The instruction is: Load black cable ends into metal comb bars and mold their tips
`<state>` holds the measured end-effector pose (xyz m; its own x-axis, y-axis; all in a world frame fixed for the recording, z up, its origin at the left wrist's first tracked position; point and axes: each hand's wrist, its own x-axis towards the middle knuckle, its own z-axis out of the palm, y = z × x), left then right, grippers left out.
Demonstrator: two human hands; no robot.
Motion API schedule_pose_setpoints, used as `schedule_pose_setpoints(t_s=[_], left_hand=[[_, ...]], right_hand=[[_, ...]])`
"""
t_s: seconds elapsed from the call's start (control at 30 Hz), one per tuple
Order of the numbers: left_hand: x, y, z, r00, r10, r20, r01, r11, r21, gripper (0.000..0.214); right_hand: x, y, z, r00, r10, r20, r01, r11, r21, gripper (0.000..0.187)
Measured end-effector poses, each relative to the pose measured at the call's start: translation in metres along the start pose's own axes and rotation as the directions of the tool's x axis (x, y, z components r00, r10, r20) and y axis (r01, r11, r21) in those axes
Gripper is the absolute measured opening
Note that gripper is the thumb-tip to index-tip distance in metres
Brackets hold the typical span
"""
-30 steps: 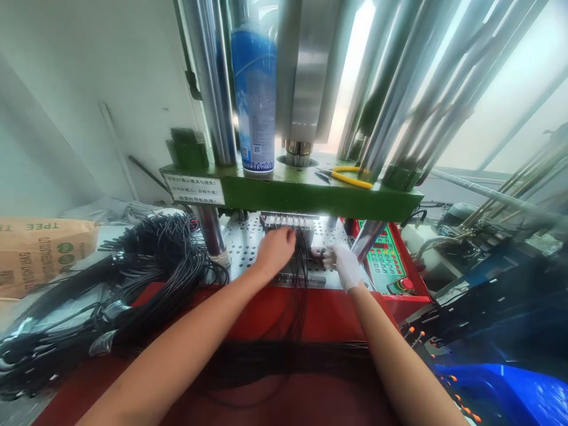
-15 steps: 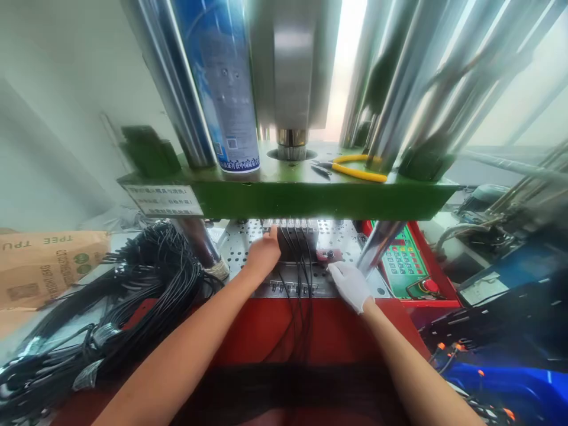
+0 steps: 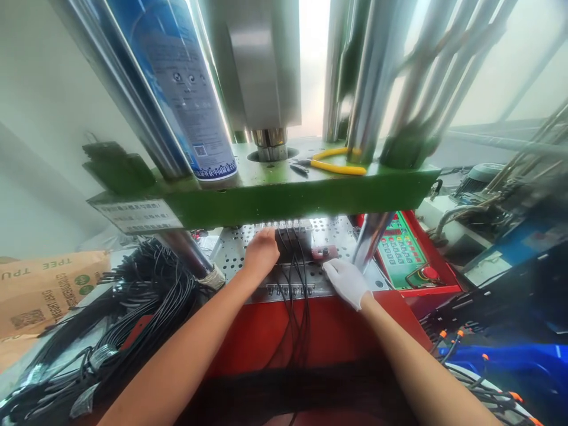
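My bare left hand [image 3: 261, 253] reaches under the green press plate [image 3: 284, 195] and rests, fingers curled, against the left side of a dark mould block [image 3: 293, 238] on the perforated metal table [image 3: 235, 251]. Several black cables [image 3: 296, 296] run from the block toward me over the red front panel [image 3: 275, 331]. My right hand [image 3: 348, 282], in a white glove, lies flat on the table just right of the block, next to a small reddish part [image 3: 323, 253].
A big tangle of black cables [image 3: 133, 307] lies at the left beside a brown paper sack [image 3: 39, 287]. A blue spray can [image 3: 177, 89] and yellow-handled pliers [image 3: 337, 163] sit on the green plate. A green keypad panel [image 3: 399, 251] and a blue bin [image 3: 523, 367] are at the right.
My view has moved closer and lower toward the press. My left hand shifted to the block's left side; my gloved right hand came down flat on the table.
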<state>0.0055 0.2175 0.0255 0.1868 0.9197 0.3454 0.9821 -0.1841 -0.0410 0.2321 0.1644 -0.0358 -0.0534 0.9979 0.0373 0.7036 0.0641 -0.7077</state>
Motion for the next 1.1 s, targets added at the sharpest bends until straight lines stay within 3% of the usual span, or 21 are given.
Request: schedule_pose_setpoints(t_s=[0.17, 0.33, 0.6, 0.77, 0.93, 1.1], left_hand=[[0.002, -0.003, -0.006, 1.0, -0.004, -0.011, 0.004, 1.0, 0.0, 0.03], [0.001, 0.014, -0.011, 0.998, 0.012, -0.066, -0.011, 1.0, 0.012, 0.035], [0.005, 0.02, 0.0, 1.0, 0.029, 0.0, -0.029, 1.0, 0.002, 0.032], [0.013, 0.015, -0.007, 0.998, 0.038, 0.044, -0.038, 0.999, -0.002, 0.028], [0.014, 0.029, -0.015, 0.999, 0.045, -0.009, -0.045, 0.999, 0.0, 0.03], [0.009, 0.039, -0.005, 0.998, 0.059, -0.006, -0.059, 0.998, -0.026, 0.027]], right_hand=[[0.0, 0.001, 0.001, 1.0, -0.003, 0.001, 0.003, 1.0, -0.006, 0.036], [-0.003, -0.002, -0.001, 1.0, -0.022, -0.009, 0.022, 1.0, -0.013, 0.035], [-0.001, -0.001, -0.001, 1.0, -0.01, -0.002, 0.01, 1.0, -0.018, 0.034], [0.0, 0.0, 0.0, 1.0, -0.018, 0.005, 0.018, 1.0, -0.011, 0.034], [-0.001, -0.002, 0.0, 1.0, -0.02, -0.007, 0.02, 1.0, -0.014, 0.035], [-0.001, -0.001, 0.0, 1.0, -0.022, -0.011, 0.022, 1.0, -0.012, 0.033]])
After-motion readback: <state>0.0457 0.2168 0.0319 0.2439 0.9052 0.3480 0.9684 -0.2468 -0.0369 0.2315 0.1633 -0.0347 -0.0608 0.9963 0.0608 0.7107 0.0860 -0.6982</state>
